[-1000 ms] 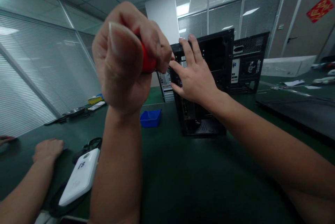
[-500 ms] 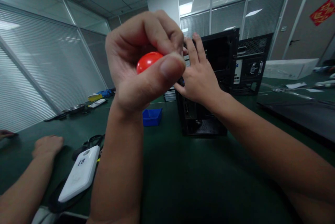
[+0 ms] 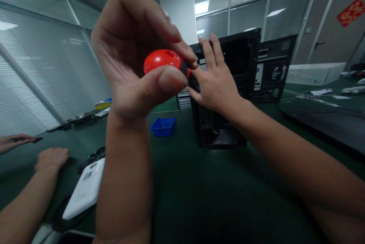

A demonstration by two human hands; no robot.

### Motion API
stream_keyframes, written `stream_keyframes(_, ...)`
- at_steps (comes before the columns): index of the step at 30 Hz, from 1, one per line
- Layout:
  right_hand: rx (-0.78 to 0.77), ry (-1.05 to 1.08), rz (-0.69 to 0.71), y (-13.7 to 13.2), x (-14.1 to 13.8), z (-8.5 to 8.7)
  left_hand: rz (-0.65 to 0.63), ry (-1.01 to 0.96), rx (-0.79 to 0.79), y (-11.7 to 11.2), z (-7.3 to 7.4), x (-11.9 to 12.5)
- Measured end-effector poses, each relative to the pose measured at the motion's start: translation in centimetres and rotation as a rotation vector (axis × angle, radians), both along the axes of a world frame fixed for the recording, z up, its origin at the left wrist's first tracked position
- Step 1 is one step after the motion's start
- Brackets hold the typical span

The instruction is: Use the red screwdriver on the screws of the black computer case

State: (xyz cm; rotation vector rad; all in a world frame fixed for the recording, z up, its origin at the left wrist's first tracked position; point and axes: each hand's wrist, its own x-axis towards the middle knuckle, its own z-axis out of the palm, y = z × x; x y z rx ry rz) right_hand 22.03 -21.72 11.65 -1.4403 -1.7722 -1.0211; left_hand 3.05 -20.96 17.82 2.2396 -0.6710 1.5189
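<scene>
In front of me, my left hand grips the rounded red handle of a screwdriver between thumb and fingers. A black band shows near the handle's front end; its shaft is hidden. The handle end faces me, and the tool points towards a black computer case standing upright on the table. My right hand lies against the near side of that case, fingers stretched upward and spread. It covers the spot where the screwdriver's tip would be, so I cannot tell whether the tip touches the case.
A blue tray sits left of the case. A second computer case stands behind it, and a black panel lies to the right. At left are a white device, cables and another person's hands, one with a dark thin object.
My left hand has moved left and slightly up, its fingers loosened around the screwdriver, showing more handle. My right hand stays on the case. Another person's hand reaches further in at far left.
</scene>
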Motion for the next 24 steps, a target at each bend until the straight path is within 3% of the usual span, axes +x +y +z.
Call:
stream_keyframes(3,-0.014,-0.013,-0.01,-0.1,0.0,0.0,0.036,0.031,-0.103,-0.8,-0.3,-0.1)
stream_keyframes(9,0.104,-0.005,0.038,0.9,0.1,-0.4,-0.039,0.072,0.004,-0.2,0.0,0.2)
stream_keyframes(13,0.109,0.009,0.072,1.1,0.1,-0.5,0.025,0.142,-0.176,-1.8,-0.2,-0.1)
stream_keyframes(16,0.101,0.021,0.085,0.9,0.0,-0.4,0.011,0.172,-0.225,-2.5,-0.5,-0.4)
stream_keyframes(24,0.11,0.011,0.072,0.8,-0.1,-0.5,-0.114,0.064,-0.235,0.3,-0.6,0.1)
